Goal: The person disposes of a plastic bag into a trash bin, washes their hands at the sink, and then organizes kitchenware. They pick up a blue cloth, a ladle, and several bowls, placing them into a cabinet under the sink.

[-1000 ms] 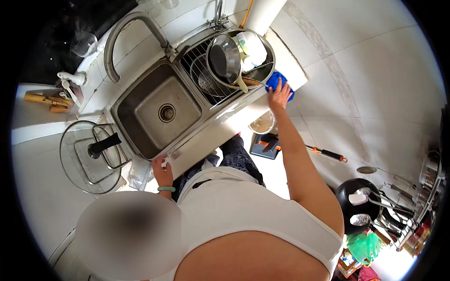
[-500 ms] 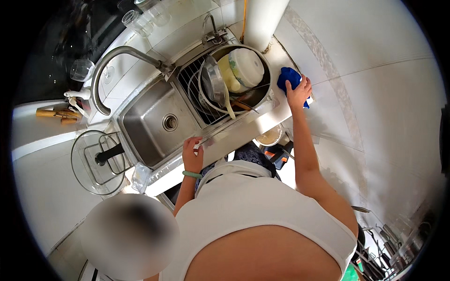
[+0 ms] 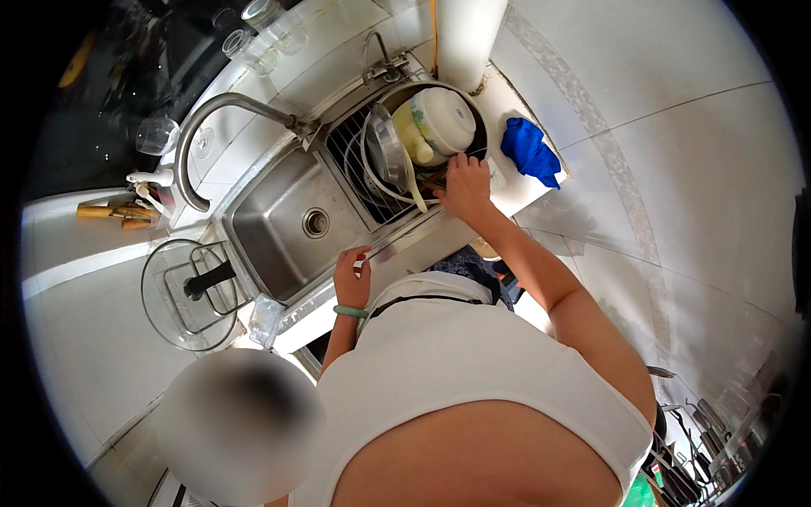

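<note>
My right hand (image 3: 467, 188) is over the near right rim of a large round pot (image 3: 483, 139), fingers reaching inward and thumb apart. Beneath it, brown handles (image 3: 434, 180) are partly hidden, and I cannot tell whether the fingertips touch them. Inside the pot sit a white bowl (image 3: 448, 120) with a green pattern, a pale yellow piece (image 3: 411, 133) and a tilted metal bowl (image 3: 387, 145). A crumpled blue cloth (image 3: 530, 152) lies on the counter at the right. My left hand (image 3: 351, 279) hangs at the sink's front edge, loosely curled and holding nothing.
A steel sink (image 3: 279, 232) with a curved faucet (image 3: 193, 127) is left of the pot, which stands on a wire rack (image 3: 346, 135). A glass lid (image 3: 160, 308) leans in a stand at the left. Glass jars (image 3: 253, 46) line the back ledge; a white pipe (image 3: 466, 38) rises behind.
My right hand has let go of the blue cloth and moved left to the pot's near rim. The cloth stays on the counter. My left hand is nearly unchanged.
</note>
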`<state>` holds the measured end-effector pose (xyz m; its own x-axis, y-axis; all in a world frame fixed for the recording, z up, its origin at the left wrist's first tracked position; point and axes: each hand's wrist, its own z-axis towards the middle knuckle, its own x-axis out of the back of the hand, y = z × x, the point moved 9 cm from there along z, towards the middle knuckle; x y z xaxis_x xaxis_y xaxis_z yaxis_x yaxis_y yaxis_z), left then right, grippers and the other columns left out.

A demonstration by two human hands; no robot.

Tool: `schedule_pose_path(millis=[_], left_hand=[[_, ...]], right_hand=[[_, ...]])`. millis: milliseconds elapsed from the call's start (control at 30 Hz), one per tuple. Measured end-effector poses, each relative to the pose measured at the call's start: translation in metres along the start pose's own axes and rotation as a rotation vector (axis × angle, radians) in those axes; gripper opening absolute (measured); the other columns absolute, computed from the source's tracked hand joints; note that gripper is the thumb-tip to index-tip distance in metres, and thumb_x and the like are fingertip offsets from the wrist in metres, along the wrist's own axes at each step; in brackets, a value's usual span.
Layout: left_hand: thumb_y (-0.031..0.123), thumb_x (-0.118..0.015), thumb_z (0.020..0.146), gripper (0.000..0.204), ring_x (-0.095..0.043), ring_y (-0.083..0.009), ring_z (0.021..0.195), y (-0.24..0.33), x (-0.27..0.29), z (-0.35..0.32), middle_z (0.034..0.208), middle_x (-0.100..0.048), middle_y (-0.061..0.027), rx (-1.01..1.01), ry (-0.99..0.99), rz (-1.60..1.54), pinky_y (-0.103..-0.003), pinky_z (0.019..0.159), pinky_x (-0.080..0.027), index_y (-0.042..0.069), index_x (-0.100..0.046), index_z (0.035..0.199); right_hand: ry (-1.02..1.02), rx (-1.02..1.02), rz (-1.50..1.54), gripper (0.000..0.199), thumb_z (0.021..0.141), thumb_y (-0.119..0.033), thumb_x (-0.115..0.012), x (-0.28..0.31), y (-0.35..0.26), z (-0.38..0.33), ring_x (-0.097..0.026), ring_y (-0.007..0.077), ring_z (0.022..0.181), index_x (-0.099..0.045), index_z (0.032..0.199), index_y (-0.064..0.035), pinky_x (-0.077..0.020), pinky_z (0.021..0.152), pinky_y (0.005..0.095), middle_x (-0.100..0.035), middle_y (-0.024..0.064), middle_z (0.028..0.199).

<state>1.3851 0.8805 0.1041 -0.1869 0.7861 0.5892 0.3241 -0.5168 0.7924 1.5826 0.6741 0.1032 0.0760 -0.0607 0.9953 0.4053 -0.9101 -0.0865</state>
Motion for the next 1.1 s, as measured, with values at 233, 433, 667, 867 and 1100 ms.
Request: schedule_pose_path(millis=[233, 433, 667, 867, 1100], left_hand=[[0.002, -0.057, 0.085, 0.018, -0.060, -0.0147, 0.085, -0.020, 0.014, -0.010, 0.096, -0.059, -0.0057, 0.040, 0.021, -0.028, -0.026, 0.067, -0.049, 0.008, -0.064, 0.101], [0.003, -0.057, 0.085, 0.020, -0.062, -0.0145, 0.085, -0.034, 0.012, -0.013, 0.095, -0.064, -0.0051, 0.071, 0.000, -0.083, -0.026, 0.068, -0.049, 0.008, -0.064, 0.103], [0.004, -0.056, 0.085, 0.020, -0.062, -0.0172, 0.079, 0.020, -0.020, 0.006, 0.092, -0.065, -0.0075, -0.116, -0.200, -0.062, -0.027, 0.064, -0.048, 0.006, -0.063, 0.103], [0.006, -0.057, 0.084, 0.018, -0.059, -0.0259, 0.073, 0.132, -0.055, 0.039, 0.085, -0.061, -0.0103, -0.511, -0.287, 0.101, -0.035, 0.065, -0.047, 0.005, -0.062, 0.101], [0.006, -0.060, 0.075, 0.018, -0.053, -0.0247, 0.093, 0.142, -0.095, 0.045, 0.100, -0.057, -0.0061, -0.771, -0.237, 0.516, -0.036, 0.076, -0.045, 0.007, -0.063, 0.093]], right_hand=[[-0.300, -0.068, -0.088, 0.074, 0.070, -0.056, -0.066, -0.005, -0.005, 0.007, -0.041, 0.0303, 0.107, -0.057, 0.112, 0.0039, -0.0299, 0.090, 0.0412, -0.042, 0.0173, 0.119], [-0.097, -0.097, -0.213, 0.070, 0.069, -0.058, -0.065, 0.006, -0.004, 0.003, -0.040, 0.0293, 0.106, -0.060, 0.105, 0.0018, -0.0272, 0.093, 0.0432, -0.049, 0.0211, 0.116], [-0.302, 0.037, -0.203, 0.037, 0.069, -0.044, -0.066, -0.020, -0.016, 0.012, -0.050, 0.0262, 0.097, -0.070, 0.082, -0.0092, -0.0315, 0.084, 0.0395, -0.065, 0.0067, 0.081], [-0.297, 0.138, -0.106, 0.015, 0.077, -0.021, -0.059, -0.061, -0.030, 0.008, -0.064, 0.0233, 0.083, -0.072, 0.082, -0.0156, -0.0390, 0.069, 0.0381, -0.067, 0.0048, 0.082], [-0.259, 0.276, -0.039, 0.012, 0.075, -0.019, -0.060, -0.052, -0.043, 0.002, -0.066, 0.0233, 0.075, -0.067, 0.076, -0.0102, -0.0454, 0.060, 0.0382, -0.067, 0.0080, 0.079]])
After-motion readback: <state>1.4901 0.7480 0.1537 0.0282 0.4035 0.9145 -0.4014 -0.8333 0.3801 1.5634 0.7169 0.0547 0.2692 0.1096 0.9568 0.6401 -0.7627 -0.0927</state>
